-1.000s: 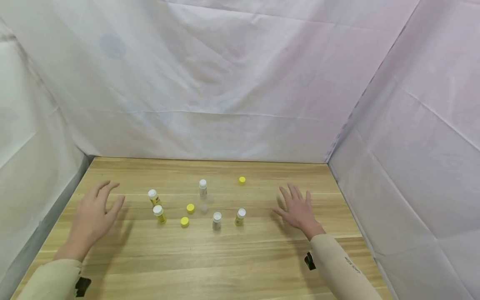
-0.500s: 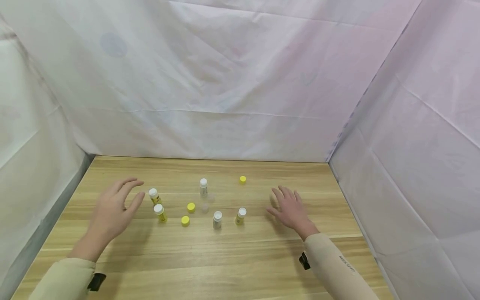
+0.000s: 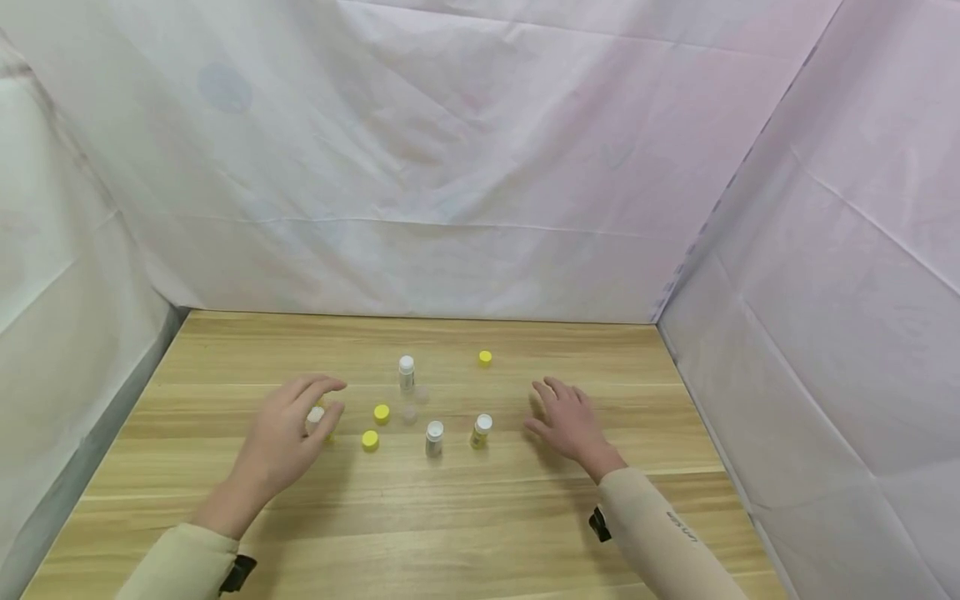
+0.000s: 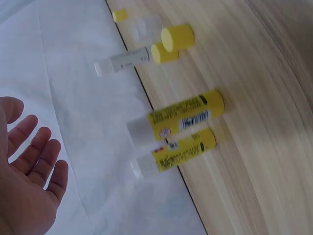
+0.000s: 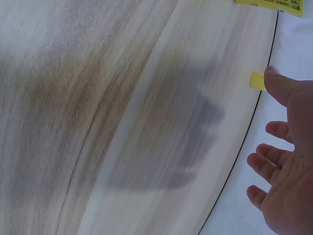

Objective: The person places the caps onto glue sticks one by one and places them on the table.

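My left hand (image 3: 281, 437) hovers over two yellow-labelled glue sticks at the left, fingers relaxed and slightly bent, holding nothing. One white top (image 3: 315, 419) shows between its thumb and fingers; the other stick is hidden behind the hand. In the left wrist view both stand side by side, the nearer glue stick (image 4: 188, 117) and the farther glue stick (image 4: 184, 151), apart from the fingers. My right hand (image 3: 568, 421), relaxed and holding nothing, hovers over the table to the right of another yellow glue stick (image 3: 481, 432).
White-labelled glue sticks stand at the back (image 3: 407, 375) and front middle (image 3: 434, 439). Yellow caps lie near the left hand, one cap (image 3: 382, 414) behind another cap (image 3: 370, 441); a third cap (image 3: 485, 358) lies farther back. Two translucent caps (image 3: 409, 414) lie mid-table. White cloth (image 3: 450, 167) surrounds the table.
My left hand has moved right from the table's left side to over the two yellow glue sticks, covering one. My right hand has drifted slightly left. The sticks and caps stay put.
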Tool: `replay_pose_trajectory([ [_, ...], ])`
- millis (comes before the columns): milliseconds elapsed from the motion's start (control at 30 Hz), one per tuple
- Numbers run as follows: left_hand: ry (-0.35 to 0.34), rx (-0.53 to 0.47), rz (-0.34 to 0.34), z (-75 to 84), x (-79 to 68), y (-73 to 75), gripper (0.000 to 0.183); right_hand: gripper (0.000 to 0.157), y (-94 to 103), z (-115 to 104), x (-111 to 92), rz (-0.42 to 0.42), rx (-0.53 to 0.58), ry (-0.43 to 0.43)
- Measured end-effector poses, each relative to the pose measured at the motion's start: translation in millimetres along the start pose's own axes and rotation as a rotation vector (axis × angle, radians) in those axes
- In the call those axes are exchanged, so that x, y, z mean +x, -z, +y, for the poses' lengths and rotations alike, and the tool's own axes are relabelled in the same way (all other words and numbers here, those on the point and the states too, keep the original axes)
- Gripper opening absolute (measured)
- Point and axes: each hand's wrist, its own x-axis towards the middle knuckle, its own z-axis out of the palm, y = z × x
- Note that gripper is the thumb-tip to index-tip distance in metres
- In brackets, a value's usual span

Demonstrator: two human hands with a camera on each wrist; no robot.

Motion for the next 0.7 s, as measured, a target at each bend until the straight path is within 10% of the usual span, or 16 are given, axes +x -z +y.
replay_pose_trajectory([
  [700, 0.053, -0.250, -0.254, 73.4, -12.0, -58.0, 0.026, 0.068, -16.8, -6.6, -0.1, -0.005, 0.014, 0.018],
])
